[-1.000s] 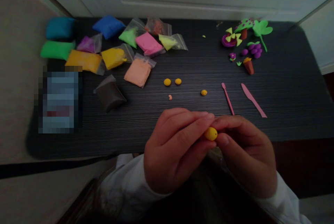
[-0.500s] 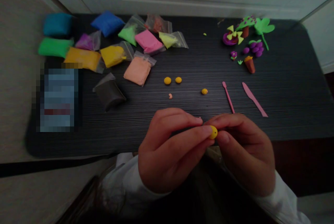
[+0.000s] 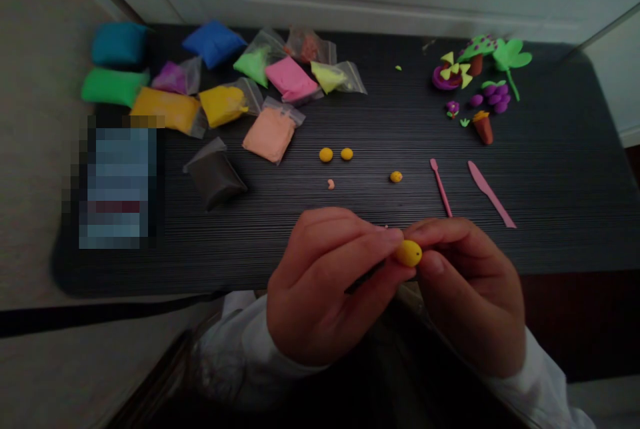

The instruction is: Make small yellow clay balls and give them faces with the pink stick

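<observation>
And here's the left hand (image 3: 325, 285), pinching a yellow ball (image 3: 411, 254) between fingers and thumb, right between the two hands! The right hand (image 3: 473, 299) curls close alongside; whether it grips anything, can't tell. Beyond the left hand sit two small balls (image 3: 326, 155); beyond the right, a pink stick (image 3: 441, 187) and a pink knife (image 3: 491, 193).

Looks like modelling clay, smooth and matt, in the black-dotted yellow ball (image 3: 411, 253) and the purple grape cluster (image 3: 496, 97). Shows clear, creased plastic in the zip bag of peach clay (image 3: 271, 133), smooth pink plastic in the knife (image 3: 490, 192) and the rod tool (image 3: 441, 187). Reads as finely ridged and dull across the dark tabletop (image 3: 320, 122), as wrinkled cloth on the white left sleeve (image 3: 245, 335).
</observation>
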A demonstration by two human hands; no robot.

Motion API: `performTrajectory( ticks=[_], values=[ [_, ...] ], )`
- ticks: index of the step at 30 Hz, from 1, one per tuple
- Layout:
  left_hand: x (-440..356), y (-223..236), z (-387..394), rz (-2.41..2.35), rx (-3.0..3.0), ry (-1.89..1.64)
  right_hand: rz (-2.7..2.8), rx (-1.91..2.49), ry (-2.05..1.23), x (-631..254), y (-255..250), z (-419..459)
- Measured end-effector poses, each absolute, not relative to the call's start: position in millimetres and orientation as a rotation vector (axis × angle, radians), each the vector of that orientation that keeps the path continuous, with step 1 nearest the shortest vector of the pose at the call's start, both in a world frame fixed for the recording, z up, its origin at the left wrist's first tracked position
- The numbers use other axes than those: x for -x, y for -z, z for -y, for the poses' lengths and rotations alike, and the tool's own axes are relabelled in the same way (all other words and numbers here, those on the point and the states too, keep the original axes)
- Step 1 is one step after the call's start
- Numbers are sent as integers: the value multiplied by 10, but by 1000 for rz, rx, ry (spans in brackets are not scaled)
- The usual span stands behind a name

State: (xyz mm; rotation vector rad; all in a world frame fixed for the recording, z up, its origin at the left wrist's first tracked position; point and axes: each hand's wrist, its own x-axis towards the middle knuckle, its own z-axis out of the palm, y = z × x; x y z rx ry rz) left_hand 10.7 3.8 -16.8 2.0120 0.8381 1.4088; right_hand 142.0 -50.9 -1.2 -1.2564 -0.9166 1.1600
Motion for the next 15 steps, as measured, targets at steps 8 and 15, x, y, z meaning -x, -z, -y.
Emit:
performTrajectory(
  ticks=[8,15],
  values=[
    [-75,167,-96,-607,-1745,-1203,963,1226,-1196,-1429,7,500],
    [-20,255,-148,-687,-1612,-1188,939,1445,-881,-1601,78,456]
  ],
)
